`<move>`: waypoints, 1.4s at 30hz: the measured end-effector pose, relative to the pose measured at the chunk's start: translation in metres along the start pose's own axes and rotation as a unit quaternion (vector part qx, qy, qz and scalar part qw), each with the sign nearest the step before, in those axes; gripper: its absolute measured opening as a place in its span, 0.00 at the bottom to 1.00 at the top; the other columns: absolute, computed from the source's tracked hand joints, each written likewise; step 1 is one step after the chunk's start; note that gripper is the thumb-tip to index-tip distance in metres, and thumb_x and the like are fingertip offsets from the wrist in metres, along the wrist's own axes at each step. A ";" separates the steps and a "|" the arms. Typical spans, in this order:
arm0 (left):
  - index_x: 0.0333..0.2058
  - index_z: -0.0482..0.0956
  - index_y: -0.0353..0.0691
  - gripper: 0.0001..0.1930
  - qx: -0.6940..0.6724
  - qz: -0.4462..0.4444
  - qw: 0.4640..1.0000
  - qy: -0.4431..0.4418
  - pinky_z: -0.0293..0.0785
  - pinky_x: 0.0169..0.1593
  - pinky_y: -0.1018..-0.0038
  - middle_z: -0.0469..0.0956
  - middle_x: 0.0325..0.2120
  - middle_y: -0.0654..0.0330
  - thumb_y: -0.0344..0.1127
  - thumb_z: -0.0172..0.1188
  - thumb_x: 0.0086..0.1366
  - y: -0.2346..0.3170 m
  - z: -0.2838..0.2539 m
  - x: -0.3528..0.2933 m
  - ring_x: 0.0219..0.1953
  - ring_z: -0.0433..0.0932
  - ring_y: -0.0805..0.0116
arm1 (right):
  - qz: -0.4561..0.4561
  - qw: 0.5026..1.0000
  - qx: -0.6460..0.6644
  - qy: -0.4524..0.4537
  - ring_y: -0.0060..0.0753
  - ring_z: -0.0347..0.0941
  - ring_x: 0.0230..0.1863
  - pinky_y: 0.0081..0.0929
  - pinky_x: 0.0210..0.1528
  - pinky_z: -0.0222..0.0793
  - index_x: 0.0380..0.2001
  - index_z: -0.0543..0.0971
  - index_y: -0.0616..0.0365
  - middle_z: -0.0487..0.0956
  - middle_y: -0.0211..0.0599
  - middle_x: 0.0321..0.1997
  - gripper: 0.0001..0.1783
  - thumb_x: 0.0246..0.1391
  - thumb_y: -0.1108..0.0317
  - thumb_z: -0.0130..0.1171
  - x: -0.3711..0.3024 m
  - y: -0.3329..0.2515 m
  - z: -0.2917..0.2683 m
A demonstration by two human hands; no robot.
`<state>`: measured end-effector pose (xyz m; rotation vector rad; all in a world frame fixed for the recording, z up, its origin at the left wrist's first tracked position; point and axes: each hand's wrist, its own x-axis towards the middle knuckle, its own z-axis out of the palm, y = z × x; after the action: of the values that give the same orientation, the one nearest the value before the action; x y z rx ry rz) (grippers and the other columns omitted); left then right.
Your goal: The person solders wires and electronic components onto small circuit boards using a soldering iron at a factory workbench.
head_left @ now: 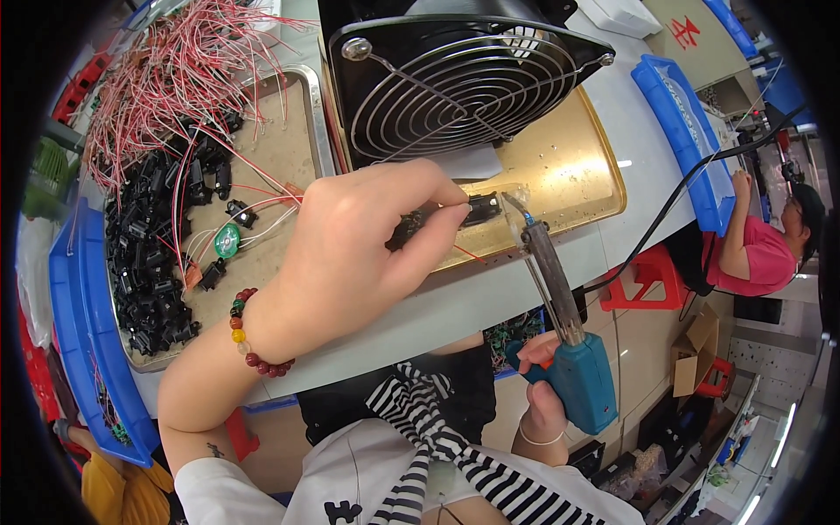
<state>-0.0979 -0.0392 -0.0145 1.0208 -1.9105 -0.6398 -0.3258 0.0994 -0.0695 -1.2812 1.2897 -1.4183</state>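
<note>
The left hand (pixel 350 232) is showing nearest the camera, thumb and forefinger tips apparently pinching a black part (pixel 484 208) that is lying toward one o'clock, at the near edge of a gold tray (pixel 599 166). Between four and five o'clock, the right hand (pixel 542 394) is gripping a teal-handled soldering iron (pixel 591 381); its tip is sitting just beside the part's right end, contact being unclear.

The part is looking light, stiff and probably brittle at its joints; holding it by the body, away from the hot end, is seeming safest. The iron is likely weighing more, and only its handle is suiting fingers.

A black fan (pixel 464 96) is standing toward twelve, limiting room behind the work. Black pieces (pixel 144 254) are crowding nine o'clock, red and white wires (pixel 188 79) are tangling at ten, and a black cable (pixel 661 223) is trailing toward three.
</note>
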 end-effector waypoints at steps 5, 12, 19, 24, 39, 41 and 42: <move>0.27 0.78 0.32 0.03 -0.002 -0.006 1.000 -0.006 0.71 0.28 0.77 0.79 0.22 0.55 0.25 0.60 0.54 -0.001 0.000 0.000 0.23 0.78 0.66 | -0.013 1.000 -0.028 0.003 0.27 0.70 0.26 0.21 0.28 0.65 0.31 0.76 0.65 0.76 0.40 0.31 0.21 0.43 0.56 0.63 -0.001 0.000 0.002; 0.27 0.78 0.32 0.03 0.001 0.001 1.000 -0.011 0.71 0.28 0.77 0.78 0.22 0.55 0.26 0.59 0.53 -0.002 -0.001 0.000 0.23 0.78 0.65 | 0.002 0.999 -0.029 0.016 0.27 0.71 0.25 0.20 0.28 0.65 0.31 0.76 0.65 0.75 0.38 0.29 0.21 0.43 0.56 0.64 -0.005 0.001 0.001; 0.27 0.78 0.32 0.03 0.005 0.003 1.000 -0.012 0.71 0.28 0.76 0.78 0.22 0.55 0.25 0.59 0.53 0.000 0.000 0.001 0.23 0.78 0.65 | 0.031 0.999 -0.004 0.036 0.24 0.72 0.26 0.17 0.28 0.66 0.33 0.76 0.67 0.76 0.37 0.29 0.24 0.40 0.57 0.67 -0.009 -0.002 -0.002; 0.27 0.77 0.33 0.02 0.014 0.019 1.000 -0.011 0.71 0.28 0.76 0.77 0.21 0.55 0.25 0.58 0.53 -0.002 0.001 0.001 0.23 0.77 0.64 | 0.068 0.996 0.025 0.047 0.23 0.73 0.27 0.16 0.29 0.68 0.37 0.74 0.69 0.77 0.38 0.30 0.27 0.37 0.60 0.68 -0.005 -0.009 -0.002; 0.27 0.77 0.33 0.03 0.031 0.026 0.999 -0.001 0.71 0.28 0.75 0.77 0.21 0.55 0.25 0.59 0.53 -0.003 0.002 0.002 0.23 0.78 0.62 | 0.040 0.997 0.033 0.058 0.26 0.74 0.29 0.20 0.32 0.71 0.49 0.68 0.71 0.78 0.45 0.34 0.38 0.37 0.60 0.70 -0.007 -0.007 -0.003; 0.27 0.77 0.33 0.03 0.029 0.025 0.999 0.002 0.71 0.28 0.75 0.77 0.21 0.55 0.25 0.59 0.53 -0.003 0.002 0.002 0.23 0.78 0.62 | 0.023 0.998 0.047 0.036 0.26 0.72 0.31 0.20 0.32 0.69 0.48 0.69 0.69 0.77 0.45 0.37 0.36 0.39 0.57 0.69 -0.007 -0.004 -0.004; 0.27 0.77 0.33 0.03 0.025 0.025 0.999 0.004 0.71 0.28 0.75 0.77 0.21 0.55 0.25 0.59 0.53 -0.002 0.003 0.002 0.23 0.78 0.62 | 0.023 0.998 0.046 0.035 0.26 0.72 0.31 0.20 0.32 0.69 0.48 0.69 0.69 0.77 0.45 0.37 0.36 0.39 0.57 0.69 -0.007 -0.004 -0.005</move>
<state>-0.0998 -0.0417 -0.0169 1.0028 -1.9473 -0.5601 -0.3291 0.1076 -0.0667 -1.1422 1.2767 -1.4854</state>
